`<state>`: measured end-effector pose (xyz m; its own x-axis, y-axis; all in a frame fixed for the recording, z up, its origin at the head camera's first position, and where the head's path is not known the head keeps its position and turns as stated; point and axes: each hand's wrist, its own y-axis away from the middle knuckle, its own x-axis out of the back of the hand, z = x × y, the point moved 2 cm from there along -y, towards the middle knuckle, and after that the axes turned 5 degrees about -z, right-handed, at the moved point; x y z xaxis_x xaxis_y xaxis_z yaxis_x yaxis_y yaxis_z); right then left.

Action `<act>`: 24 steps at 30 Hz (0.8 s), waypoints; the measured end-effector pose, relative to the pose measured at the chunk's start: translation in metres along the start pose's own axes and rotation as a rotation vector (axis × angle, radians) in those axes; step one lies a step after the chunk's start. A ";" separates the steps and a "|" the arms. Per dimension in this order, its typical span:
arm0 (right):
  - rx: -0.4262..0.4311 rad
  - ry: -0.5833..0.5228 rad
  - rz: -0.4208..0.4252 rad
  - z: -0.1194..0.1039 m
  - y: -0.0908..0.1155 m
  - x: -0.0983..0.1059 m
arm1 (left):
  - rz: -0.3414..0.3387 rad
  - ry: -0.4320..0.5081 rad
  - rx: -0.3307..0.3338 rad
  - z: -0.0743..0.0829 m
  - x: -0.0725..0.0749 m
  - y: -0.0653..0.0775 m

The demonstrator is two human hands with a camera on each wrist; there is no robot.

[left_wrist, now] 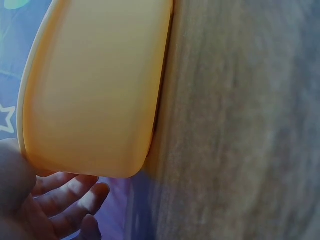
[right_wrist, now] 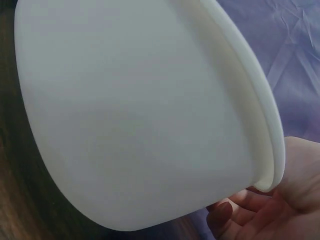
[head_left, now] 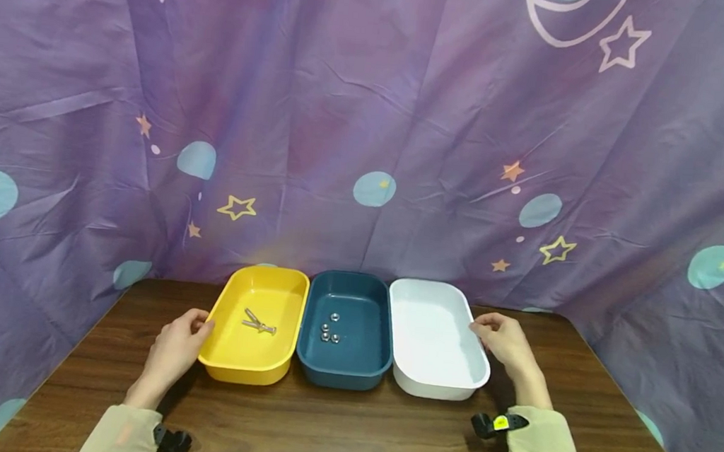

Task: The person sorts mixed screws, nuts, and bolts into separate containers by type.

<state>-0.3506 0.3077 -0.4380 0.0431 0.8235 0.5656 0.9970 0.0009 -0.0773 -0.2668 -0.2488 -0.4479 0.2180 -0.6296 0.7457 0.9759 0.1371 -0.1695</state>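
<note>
My left hand [head_left: 175, 344] grips the outer left rim of a yellow tray [head_left: 242, 375]. In the left wrist view, the thumb lies at the rim and the fingers [left_wrist: 67, 197] sit against the outside beneath it. Metal bolts [head_left: 259, 322] lie crossed inside this tray. Over on the right, my right hand [head_left: 506, 342] pinches the right rim of a white tray [head_left: 437, 331], its fingers [right_wrist: 245, 205] under the lip in the right wrist view. Between these two trays stands a dark blue tray [head_left: 351, 363] holding several metal nuts [head_left: 330, 328].
All the trays stand side by side on a dark wooden table [head_left: 332, 436], near its back edge. Behind the table hangs a purple curtain [head_left: 343, 146] with stars and moons. Small black cameras [head_left: 172, 444] are strapped to both wrists.
</note>
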 end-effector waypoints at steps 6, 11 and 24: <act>0.000 0.106 0.047 0.000 0.001 -0.001 | 0.052 -0.048 0.009 0.000 0.001 0.002; 0.024 0.155 0.078 -0.001 0.003 -0.002 | 0.090 -0.069 -0.004 0.000 0.006 0.004; 0.022 0.157 0.075 0.000 0.002 -0.003 | 0.328 -0.082 -0.135 0.027 0.026 0.020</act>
<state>-0.3491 0.3049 -0.4396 0.1286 0.7228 0.6790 0.9890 -0.0432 -0.1413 -0.2415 -0.2422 -0.4146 0.5242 -0.5049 0.6857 0.8459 0.2158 -0.4878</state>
